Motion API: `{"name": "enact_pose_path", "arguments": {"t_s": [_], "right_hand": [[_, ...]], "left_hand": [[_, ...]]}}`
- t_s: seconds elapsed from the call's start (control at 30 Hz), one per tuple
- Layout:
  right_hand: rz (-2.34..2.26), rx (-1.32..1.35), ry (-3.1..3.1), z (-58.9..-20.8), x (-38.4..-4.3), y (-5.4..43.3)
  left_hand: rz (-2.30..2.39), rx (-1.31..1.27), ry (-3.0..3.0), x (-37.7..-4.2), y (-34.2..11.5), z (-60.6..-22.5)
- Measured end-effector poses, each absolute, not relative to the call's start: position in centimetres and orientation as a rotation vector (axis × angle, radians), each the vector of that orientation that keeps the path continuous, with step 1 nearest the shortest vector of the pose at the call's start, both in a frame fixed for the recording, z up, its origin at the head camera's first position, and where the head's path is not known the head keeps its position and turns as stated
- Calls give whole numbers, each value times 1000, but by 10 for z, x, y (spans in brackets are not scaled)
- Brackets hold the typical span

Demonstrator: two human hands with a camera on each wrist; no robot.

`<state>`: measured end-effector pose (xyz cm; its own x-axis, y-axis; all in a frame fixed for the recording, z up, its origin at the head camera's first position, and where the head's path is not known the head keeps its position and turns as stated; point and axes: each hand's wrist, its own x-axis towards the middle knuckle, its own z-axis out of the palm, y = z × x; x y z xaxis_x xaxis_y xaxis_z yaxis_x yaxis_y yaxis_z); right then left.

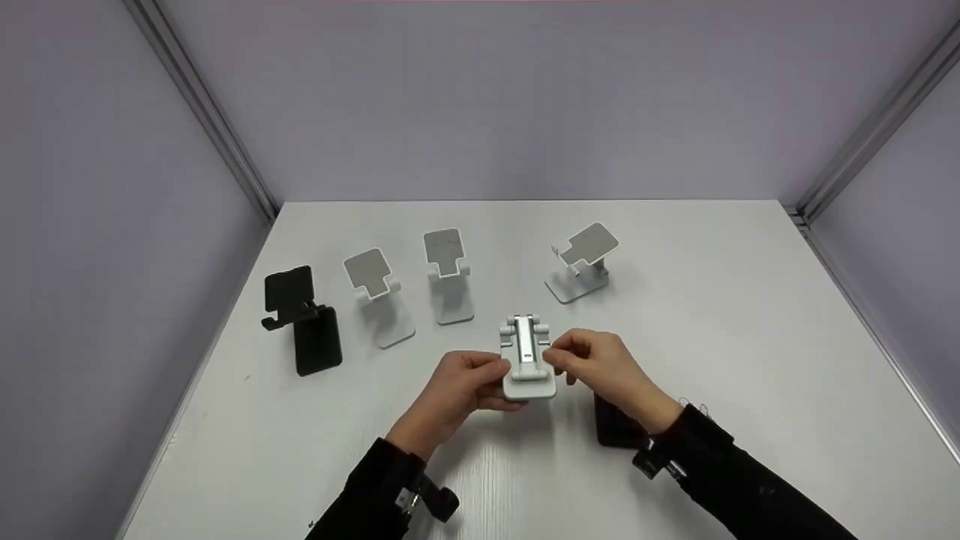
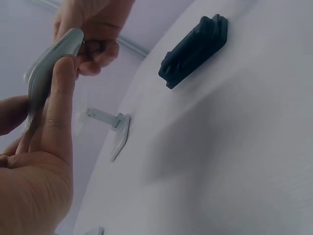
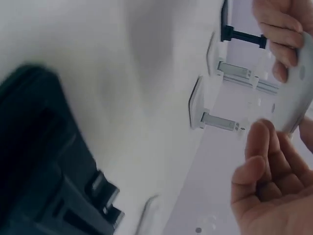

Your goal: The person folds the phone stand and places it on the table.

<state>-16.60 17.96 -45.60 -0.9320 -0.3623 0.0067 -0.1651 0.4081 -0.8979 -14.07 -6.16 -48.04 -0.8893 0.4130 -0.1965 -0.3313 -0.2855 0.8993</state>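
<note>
A white folded phone stand (image 1: 529,387) is held up off the table, its silver hinged arm facing up. My left hand (image 1: 459,384) grips it by the left edge, thumb on top and fingers beneath, as the left wrist view shows with the stand (image 2: 41,81). At the opposite edge, my right hand (image 1: 606,369) pinches the stand between thumb and curled fingers; in the right wrist view these fingers (image 3: 266,147) meet the rim of the stand (image 3: 296,90). Below my right wrist lies a black folded phone stand (image 1: 616,424), partly covered by the forearm.
Unfolded stands stand farther back on the white table (image 1: 735,322): a black one (image 1: 318,341) at left, two white ones (image 1: 391,322) (image 1: 453,300) beside it, and another white one (image 1: 577,285) right of centre. Pale panels enclose the table's back and sides.
</note>
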Motion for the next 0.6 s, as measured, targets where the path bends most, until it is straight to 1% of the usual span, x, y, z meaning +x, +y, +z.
{"name": "enact_pose_path", "arguments": {"t_s": [0.3,0.6], "right_hand": [[-1689,-148,1993,-460,-170,182],[-1604,-20,1985,-471,-161,184]], "left_hand": [[2096,116,1613,-138,-60,-483],[1823,83,1888,-136,-52,-490]]}}
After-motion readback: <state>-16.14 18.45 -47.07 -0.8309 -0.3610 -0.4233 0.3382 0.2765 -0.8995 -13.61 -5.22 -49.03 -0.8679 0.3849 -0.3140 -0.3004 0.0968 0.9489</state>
